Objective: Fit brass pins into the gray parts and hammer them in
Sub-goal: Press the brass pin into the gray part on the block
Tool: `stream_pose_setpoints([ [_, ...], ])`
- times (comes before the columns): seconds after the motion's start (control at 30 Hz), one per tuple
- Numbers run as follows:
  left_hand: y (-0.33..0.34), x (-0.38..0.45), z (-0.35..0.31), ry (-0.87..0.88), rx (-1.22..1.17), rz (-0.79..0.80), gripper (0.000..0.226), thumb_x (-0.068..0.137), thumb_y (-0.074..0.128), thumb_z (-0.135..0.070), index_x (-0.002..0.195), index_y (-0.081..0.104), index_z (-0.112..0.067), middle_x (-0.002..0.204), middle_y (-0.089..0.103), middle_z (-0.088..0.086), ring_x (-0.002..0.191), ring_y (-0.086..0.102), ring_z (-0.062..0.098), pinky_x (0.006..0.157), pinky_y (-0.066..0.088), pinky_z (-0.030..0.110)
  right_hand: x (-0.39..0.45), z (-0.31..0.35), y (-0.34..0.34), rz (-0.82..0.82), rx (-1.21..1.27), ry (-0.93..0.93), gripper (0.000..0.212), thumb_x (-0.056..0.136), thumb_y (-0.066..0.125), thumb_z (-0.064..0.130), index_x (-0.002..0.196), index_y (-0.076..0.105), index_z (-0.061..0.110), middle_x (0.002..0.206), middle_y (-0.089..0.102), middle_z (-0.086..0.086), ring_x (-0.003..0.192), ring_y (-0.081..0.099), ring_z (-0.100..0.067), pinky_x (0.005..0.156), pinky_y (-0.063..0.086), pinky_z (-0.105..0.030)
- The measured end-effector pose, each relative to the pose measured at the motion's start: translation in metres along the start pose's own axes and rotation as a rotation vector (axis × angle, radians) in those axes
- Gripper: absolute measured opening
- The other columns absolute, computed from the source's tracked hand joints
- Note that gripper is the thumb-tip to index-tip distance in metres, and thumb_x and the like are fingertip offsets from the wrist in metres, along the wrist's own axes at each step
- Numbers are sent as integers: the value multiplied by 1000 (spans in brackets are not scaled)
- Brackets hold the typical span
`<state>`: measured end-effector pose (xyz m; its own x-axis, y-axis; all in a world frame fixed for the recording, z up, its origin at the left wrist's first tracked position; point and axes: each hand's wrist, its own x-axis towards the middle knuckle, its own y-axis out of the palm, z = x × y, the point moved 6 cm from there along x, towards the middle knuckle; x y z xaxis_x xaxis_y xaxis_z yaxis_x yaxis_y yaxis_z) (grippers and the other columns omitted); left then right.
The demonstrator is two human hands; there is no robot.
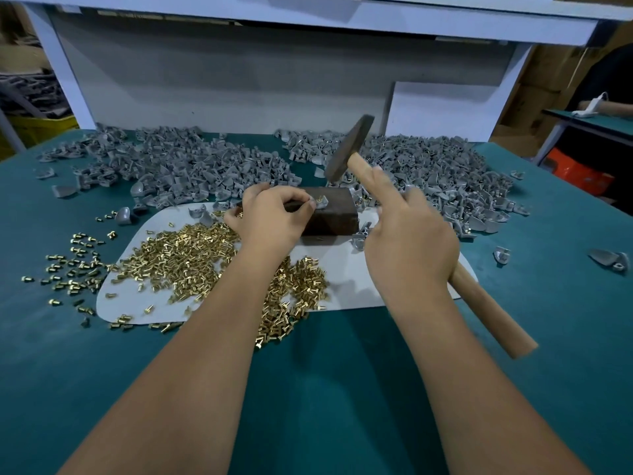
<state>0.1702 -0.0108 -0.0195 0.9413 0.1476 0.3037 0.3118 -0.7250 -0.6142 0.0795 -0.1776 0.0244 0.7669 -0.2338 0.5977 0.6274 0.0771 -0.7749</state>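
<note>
Two bare forearms reach forward over the teal tabletop [325, 389]. Under the left forearm a single pale sheet [346, 269] lies flat, carrying a dense heap of brass pins [191, 248], far too many to count. More pins spill off its left edge onto the teal surface, and a few dozen lie loose there.

The right hand [411, 234] is wrapped round the wooden handle of the one hammer [349, 145]. Its forefinger lies stretched along the handle toward the head, the other fingers are curled, and the handle's butt sticks out behind the wrist, low and to the right. The dark hammer head is raised and tilted, above and just right of the block.

The left hand [270, 217] rests on the left end of one dark brown block [330, 214]. Its thumb and fingertips pinch a small gray part [320, 202] on the block's top face, with a brass pin standing in that part, just off the fingertips. The part sits between the two hands, below the hammer head.

A few gray parts lie beside the block on the sheet. Beyond it, two broad piles of gray parts spread across the tabletop: a left pile [164, 162] and a right pile [438, 173], each uncountable. Single strays lie at the far right edge. A white panel [222, 80] stands behind.
</note>
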Motion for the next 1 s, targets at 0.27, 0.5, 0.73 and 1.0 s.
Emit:
stream_pose_setpoints([
  [0.27, -1, 0, 1, -16, -58, -25, 20, 85, 72, -43, 68, 62, -47, 107, 49, -32, 138, 27, 9, 108, 10, 45, -1, 8, -3, -37, -91, -106, 69, 87, 57, 9, 144, 33, 38, 96, 56, -6, 74, 43, -23, 60, 27, -33],
  [0.5, 0, 0, 2, -7, -85, -60, 25, 83, 74, -41, 63, 61, -48, 113, 49, -27, 136, 26, 8, 108, 12, 44, -7, 12, 0, -17, -109, -162, 64, 87, 55, 8, 142, 38, 36, 98, 58, -5, 83, 55, -28, 63, 27, -33],
  [0.73, 1, 0, 3, -9, -70, -71, 28, 82, 75, -44, 59, 59, -51, 131, 56, -13, 137, 29, 10, 103, 10, 42, -8, 14, 1, 1, -103, -155, 65, 86, 58, 10, 143, 38, 34, 98, 57, -5, 80, 55, -27, 60, 28, -33],
  [1.0, 1, 3, 3, -23, -31, -43, 25, 83, 72, -47, 63, 59, -51, 131, 58, -17, 137, 27, 8, 106, 10, 45, -9, 13, 4, 30, -108, -122, 69, 87, 56, 12, 145, 29, 38, 101, 55, -3, 82, 53, -25, 58, 28, -32],
])
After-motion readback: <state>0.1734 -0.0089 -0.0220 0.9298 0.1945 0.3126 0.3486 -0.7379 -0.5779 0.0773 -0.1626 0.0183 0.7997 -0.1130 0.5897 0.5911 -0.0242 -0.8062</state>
